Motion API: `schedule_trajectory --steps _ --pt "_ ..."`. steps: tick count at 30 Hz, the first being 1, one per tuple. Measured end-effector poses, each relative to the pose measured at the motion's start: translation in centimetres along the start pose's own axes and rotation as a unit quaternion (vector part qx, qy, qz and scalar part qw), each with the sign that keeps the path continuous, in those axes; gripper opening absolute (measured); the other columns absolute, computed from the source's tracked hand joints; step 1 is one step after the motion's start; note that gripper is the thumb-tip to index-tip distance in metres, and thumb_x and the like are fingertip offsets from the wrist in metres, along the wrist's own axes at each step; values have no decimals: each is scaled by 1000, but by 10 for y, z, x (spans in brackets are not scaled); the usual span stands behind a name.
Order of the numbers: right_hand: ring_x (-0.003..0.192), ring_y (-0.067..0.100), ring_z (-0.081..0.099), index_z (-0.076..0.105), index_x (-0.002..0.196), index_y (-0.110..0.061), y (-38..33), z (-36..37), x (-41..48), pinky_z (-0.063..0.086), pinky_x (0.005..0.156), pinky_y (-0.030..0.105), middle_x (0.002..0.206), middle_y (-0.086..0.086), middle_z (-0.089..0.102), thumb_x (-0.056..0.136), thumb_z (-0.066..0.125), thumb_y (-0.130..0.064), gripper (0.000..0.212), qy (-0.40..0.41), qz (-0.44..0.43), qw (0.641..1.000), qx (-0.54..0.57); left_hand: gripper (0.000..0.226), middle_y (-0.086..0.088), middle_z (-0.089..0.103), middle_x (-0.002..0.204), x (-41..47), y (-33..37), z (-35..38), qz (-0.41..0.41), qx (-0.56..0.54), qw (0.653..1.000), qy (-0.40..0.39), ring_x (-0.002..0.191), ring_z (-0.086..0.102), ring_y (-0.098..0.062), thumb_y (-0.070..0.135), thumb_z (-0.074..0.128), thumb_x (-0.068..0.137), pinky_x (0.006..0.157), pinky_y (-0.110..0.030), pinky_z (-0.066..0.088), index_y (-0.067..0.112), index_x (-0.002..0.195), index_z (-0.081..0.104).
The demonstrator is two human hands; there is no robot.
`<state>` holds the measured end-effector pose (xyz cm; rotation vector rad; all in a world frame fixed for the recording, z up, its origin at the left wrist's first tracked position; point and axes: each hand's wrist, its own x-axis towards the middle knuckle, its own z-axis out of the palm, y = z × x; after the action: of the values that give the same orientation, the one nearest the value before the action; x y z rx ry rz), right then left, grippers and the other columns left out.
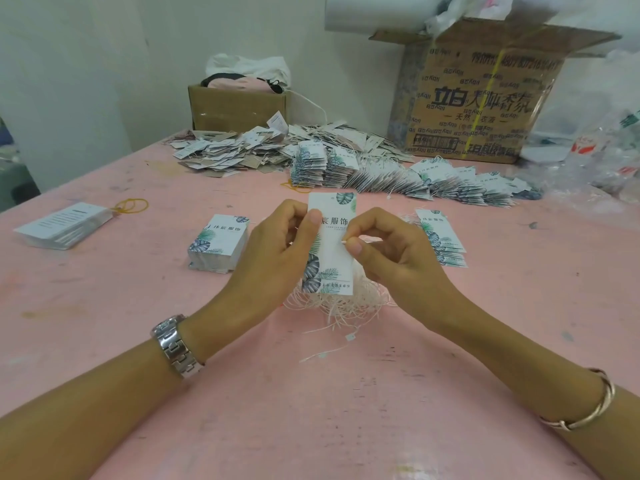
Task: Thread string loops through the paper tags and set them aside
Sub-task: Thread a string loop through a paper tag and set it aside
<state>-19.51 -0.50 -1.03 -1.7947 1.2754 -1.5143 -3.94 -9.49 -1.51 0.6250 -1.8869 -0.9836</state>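
Head view. Pink table, the person's two forearms reaching in from the near edge. The left hand grips a paper tag: thumb on the printed face near the left edge, fingers curled behind. The tag is held up above the table at centre, face toward the camera. Its long axis runs away from the person, nearly straight up the frame. The small-leaf corner is at the far end, the big-leaf end near and down, over a loose string pile. The right hand pinches a string tip between thumb and forefinger, right at the tag's right edge about mid-length, other fingers loosely curled.

A stack of unthreaded tags lies just left of the left hand, and a smaller stack lies right of the right hand. A fanned row of strung tags lies farther back, a jumbled tag heap behind left. A large cardboard box stands at the back right. Watch on the left wrist, bangle on the right.
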Motion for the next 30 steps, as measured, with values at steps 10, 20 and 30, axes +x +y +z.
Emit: schedule_trajectory --steps 10,20,30 --pt "47 23 30 53 95 -9 -5 4 -2 27 47 31 86 4 65 99 52 -12 5 11 -12 1000 1 26 -18 58 86 -3 4 3 -18 1 1000 10 72 57 -14 32 32 106 62 -31 51 9 100 43" --pt "42 3 31 61 89 -19 1 -8 9 27 41 13 79 -10 62 87 63 -20 4 108 46 990 81 26 -14 64 84 -14 12 9 1 -52 995 -87 63 69 -20 38 31 104 52 -43 56 14 101 41" --pt "43 5 27 58 89 -16 -3 -7 9 21 42 16 81 -13 62 95 49 10 28 61 44 995 67 30 -23 63 87 -17 16 12 15 -6 995 -103 75 56 -37 38 31 102 55 -44 42 12 106 45"
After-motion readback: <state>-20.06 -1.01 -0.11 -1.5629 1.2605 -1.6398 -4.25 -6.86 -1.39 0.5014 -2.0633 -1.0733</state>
